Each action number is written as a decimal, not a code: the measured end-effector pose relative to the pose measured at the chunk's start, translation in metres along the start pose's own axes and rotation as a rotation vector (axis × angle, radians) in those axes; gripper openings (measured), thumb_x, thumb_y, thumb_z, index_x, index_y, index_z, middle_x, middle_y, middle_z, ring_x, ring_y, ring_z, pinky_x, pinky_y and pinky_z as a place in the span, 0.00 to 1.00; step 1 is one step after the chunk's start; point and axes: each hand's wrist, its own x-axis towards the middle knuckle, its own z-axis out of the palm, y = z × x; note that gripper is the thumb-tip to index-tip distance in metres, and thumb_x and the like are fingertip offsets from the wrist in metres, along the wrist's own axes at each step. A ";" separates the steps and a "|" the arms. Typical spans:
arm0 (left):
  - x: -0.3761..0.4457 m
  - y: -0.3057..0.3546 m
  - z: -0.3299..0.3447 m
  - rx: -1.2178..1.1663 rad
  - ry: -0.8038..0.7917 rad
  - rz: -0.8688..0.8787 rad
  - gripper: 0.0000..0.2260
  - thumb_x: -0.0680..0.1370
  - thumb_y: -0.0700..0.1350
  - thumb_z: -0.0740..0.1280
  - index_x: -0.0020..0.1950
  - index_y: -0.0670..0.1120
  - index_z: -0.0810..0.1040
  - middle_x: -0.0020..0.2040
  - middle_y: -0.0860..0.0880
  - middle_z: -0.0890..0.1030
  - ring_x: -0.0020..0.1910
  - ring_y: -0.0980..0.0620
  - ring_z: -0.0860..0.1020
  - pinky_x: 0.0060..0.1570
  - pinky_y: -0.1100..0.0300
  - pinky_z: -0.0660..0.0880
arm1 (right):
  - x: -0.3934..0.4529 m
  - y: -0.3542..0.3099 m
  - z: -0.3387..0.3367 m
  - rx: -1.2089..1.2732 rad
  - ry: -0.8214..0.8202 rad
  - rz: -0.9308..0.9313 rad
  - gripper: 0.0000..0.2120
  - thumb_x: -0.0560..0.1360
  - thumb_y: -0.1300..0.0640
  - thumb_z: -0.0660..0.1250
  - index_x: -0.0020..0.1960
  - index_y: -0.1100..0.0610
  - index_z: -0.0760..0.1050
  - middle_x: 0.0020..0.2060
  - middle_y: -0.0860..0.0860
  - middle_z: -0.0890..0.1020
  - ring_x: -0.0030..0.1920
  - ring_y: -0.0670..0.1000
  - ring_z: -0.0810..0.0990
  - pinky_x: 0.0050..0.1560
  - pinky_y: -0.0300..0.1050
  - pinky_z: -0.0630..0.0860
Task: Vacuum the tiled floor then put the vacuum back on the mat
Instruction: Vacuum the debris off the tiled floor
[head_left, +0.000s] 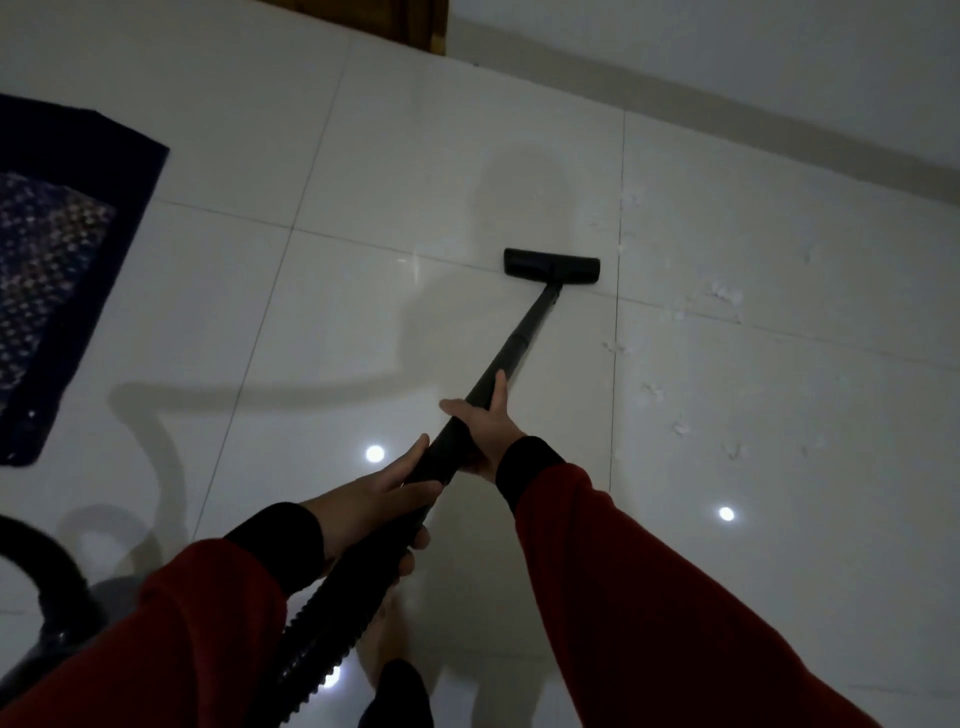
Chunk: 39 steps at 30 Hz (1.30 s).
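Both hands grasp the black vacuum wand — the right hand wrapped around it nearer the floor head, the left hand behind. The head rests on the tiled floor, left of scattered white bits — well right of the dark mat.

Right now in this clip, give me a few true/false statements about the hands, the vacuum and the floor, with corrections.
1. Both hands grip the vacuum wand. True: the right hand is further down the wand, the left hand nearer the hose.
2. The floor head rests on the mat. False: it sits on the tiled floor, well apart from the mat.
3. White scraps lie to the right of the floor head. True.
4. The vacuum body stands on the mat. False: it is on the tiles at lower left.
5. The person wears short sleeves. False: long red sleeves with dark cuffs.
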 end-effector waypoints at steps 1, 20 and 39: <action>0.004 0.007 -0.004 0.000 0.005 -0.002 0.29 0.77 0.54 0.65 0.69 0.75 0.52 0.30 0.48 0.81 0.26 0.49 0.78 0.28 0.59 0.75 | 0.005 -0.008 0.001 -0.017 0.011 -0.004 0.47 0.73 0.56 0.70 0.73 0.32 0.38 0.60 0.58 0.72 0.54 0.61 0.78 0.49 0.59 0.80; 0.104 0.164 -0.009 -0.053 0.106 0.036 0.29 0.79 0.51 0.61 0.72 0.71 0.49 0.28 0.47 0.79 0.25 0.50 0.76 0.27 0.62 0.73 | 0.101 -0.182 -0.043 -0.202 -0.053 -0.032 0.46 0.73 0.55 0.66 0.73 0.33 0.35 0.50 0.55 0.75 0.46 0.55 0.79 0.35 0.48 0.80; 0.171 0.308 -0.080 -0.042 0.091 0.037 0.29 0.79 0.50 0.61 0.72 0.70 0.49 0.29 0.45 0.79 0.25 0.49 0.77 0.27 0.60 0.75 | 0.188 -0.320 -0.022 -0.141 0.010 -0.079 0.46 0.74 0.56 0.66 0.73 0.34 0.36 0.47 0.54 0.75 0.44 0.54 0.78 0.34 0.47 0.78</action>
